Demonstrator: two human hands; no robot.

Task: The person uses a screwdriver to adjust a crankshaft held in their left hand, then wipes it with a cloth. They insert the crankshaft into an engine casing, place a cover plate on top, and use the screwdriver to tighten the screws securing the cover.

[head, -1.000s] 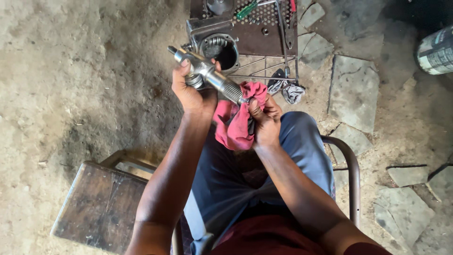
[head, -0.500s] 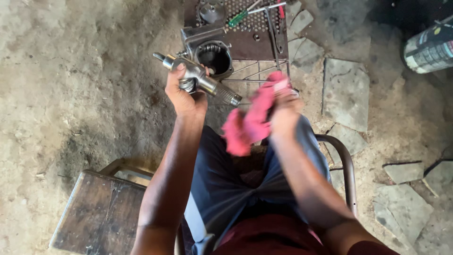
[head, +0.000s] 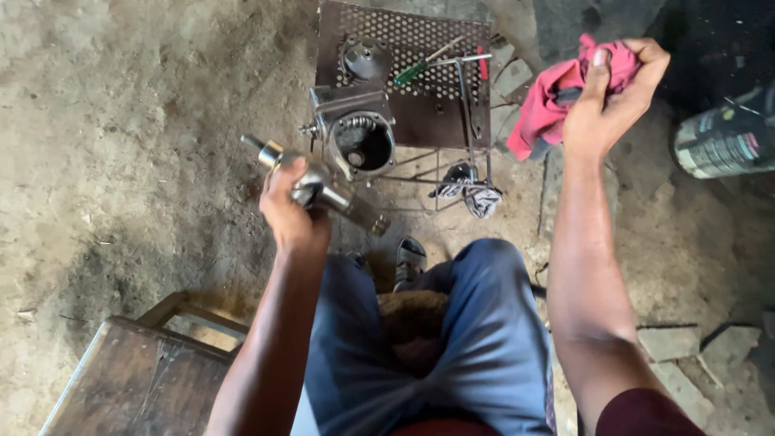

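Metal shaft (head: 323,187) gripped in left hand (head: 291,211), fingers wrapped around; red rag (head: 557,97) bunched in right hand (head: 609,101), fingers clenched, raised well apart

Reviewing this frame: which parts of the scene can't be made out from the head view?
- Metal shaft: its middle is covered by the left hand.
- Red rag: partly bunched inside the right hand.
- Cylindrical can: cut off by the right edge.
- Metal housing: its bore is in shadow.
- Wooden stool: cut off by the bottom edge.
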